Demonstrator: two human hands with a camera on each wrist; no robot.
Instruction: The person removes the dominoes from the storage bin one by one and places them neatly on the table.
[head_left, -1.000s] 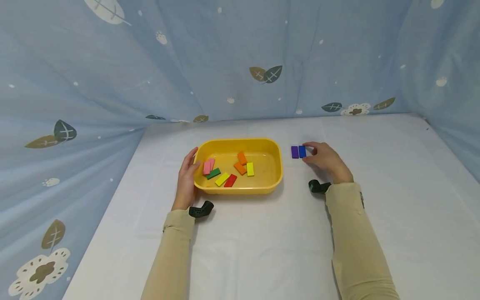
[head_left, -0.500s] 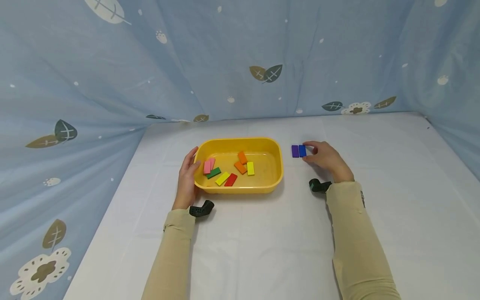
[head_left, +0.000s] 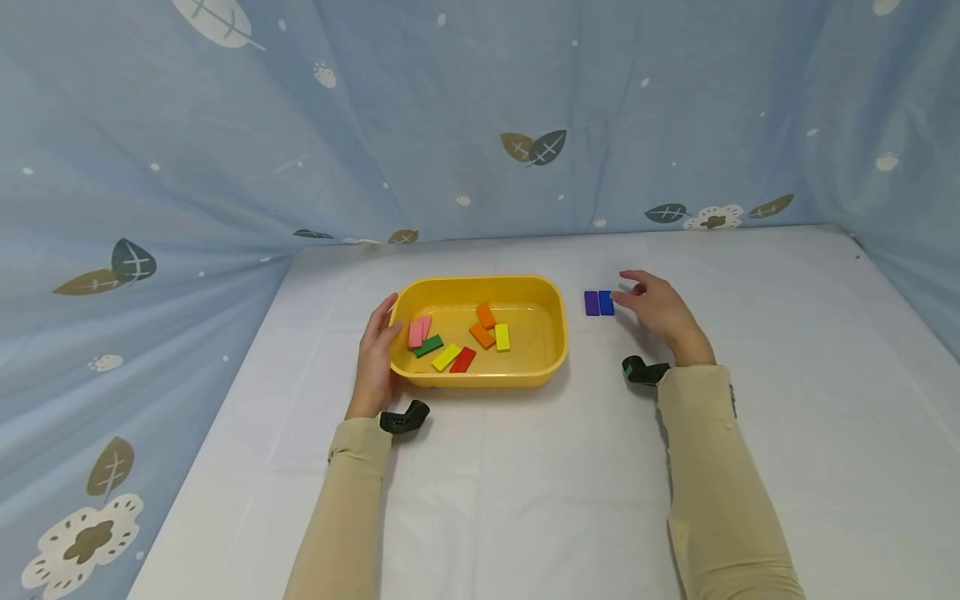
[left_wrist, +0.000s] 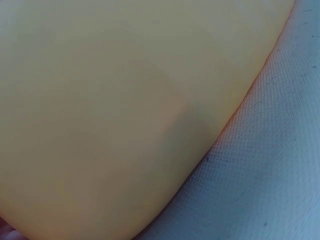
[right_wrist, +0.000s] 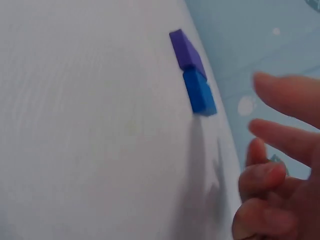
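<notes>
With its thumb over the rim, my left hand (head_left: 371, 360) grips the left end of the yellow plastic tub (head_left: 480, 381). In the left wrist view the tub's wall (left_wrist: 100, 110) fills most of the picture. A purple block (head_left: 592, 303) and a blue block (head_left: 606, 302) lie side by side on the white cloth, right of the tub. My right hand (head_left: 666, 315) is just right of the blue block, holding nothing. The right wrist view shows its thumb and forefinger apart from the blue block (right_wrist: 199, 92), the other fingers loosely curled.
Inside the tub lie loose blocks: pink (head_left: 416, 335), green (head_left: 428, 347), yellow (head_left: 502, 337), orange (head_left: 486, 316) and red (head_left: 462, 360). A white cloth (head_left: 525, 483) covers the table. Blue patterned fabric (head_left: 450, 117) hangs behind and at the sides.
My right hand has let go of the blue block; its fingers have spread and lifted slightly away to the right. The blocks and my left hand on the tub stay put.
</notes>
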